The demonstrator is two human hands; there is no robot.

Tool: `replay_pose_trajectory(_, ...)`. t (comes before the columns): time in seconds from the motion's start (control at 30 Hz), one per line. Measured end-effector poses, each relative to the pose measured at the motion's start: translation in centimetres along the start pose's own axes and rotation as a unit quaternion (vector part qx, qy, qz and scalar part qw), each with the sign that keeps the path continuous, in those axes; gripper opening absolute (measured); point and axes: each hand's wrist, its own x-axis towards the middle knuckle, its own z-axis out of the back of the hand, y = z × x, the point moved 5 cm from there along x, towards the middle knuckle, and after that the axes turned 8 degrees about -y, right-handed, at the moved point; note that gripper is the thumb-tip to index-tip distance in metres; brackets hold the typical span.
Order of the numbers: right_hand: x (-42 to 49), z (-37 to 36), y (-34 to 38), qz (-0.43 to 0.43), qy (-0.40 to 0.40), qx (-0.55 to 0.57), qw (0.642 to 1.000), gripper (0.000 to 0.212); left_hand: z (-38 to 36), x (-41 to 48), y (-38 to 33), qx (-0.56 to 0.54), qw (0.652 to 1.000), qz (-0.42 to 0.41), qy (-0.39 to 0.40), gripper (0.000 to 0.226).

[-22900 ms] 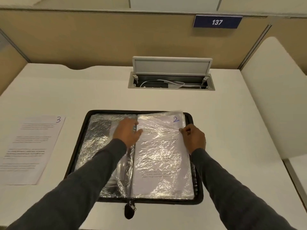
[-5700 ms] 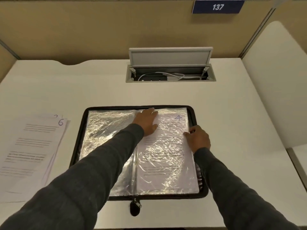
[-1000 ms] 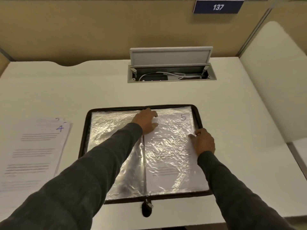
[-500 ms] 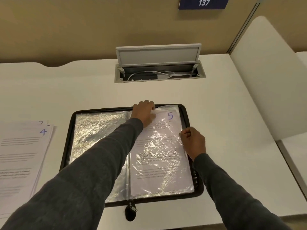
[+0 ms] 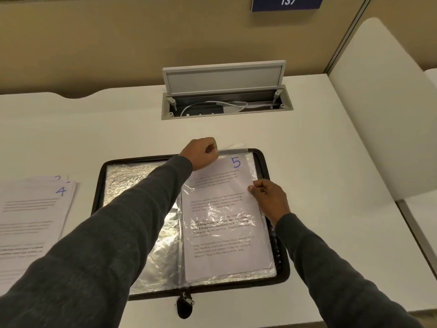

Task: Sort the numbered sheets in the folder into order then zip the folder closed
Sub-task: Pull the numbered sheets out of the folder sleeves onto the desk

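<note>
Left hand (image 5: 201, 153) fingers are pinching the top edge of the white paper sheet marked 5 (image 5: 222, 209), likely for extraction. Right hand (image 5: 267, 197) fingers are clamping its clear plastic sleeve (image 5: 254, 168) steady inside the open black zip folder (image 5: 98, 185).

Field notes, one view only: head-worn, wide-angle. The worktop (image 5: 307, 162) is looked down on steeply from above its near edge, facing forward toward the partition wall (image 5: 118, 43). The open zip folder (image 5: 264, 164) is framed near centre, within arm's reach. The left sleeve (image 5: 106, 245) and right sleeve (image 5: 331, 268) enter from the bottom corners. The top of the frame cuts through the number plate (image 5: 287, 2).
</note>
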Motion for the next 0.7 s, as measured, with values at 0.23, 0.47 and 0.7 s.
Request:
replay_pose_trajectory(0.23, -0.3, 0.0, 0.6, 0.014, -0.014, -0.008, 1.000, 0.011, 0.6, 0.7, -0.3, 0.005, 0.998, -0.011, 0.061, 0.011)
replay_pose_trajectory(0.47, -0.6, 0.1, 0.6, 0.004, -0.013, 0.003, 1.000, 0.013, 0.6, 1.2, -0.8, 0.026, 0.998, -0.011, 0.062, 0.010)
replay_pose_trajectory(0.7, -0.6, -0.2, 0.5, -0.001, -0.020, 0.002, 1.000, 0.015, 0.9, 0.9, -0.5, -0.029, 0.999, -0.009, 0.043, 0.006)
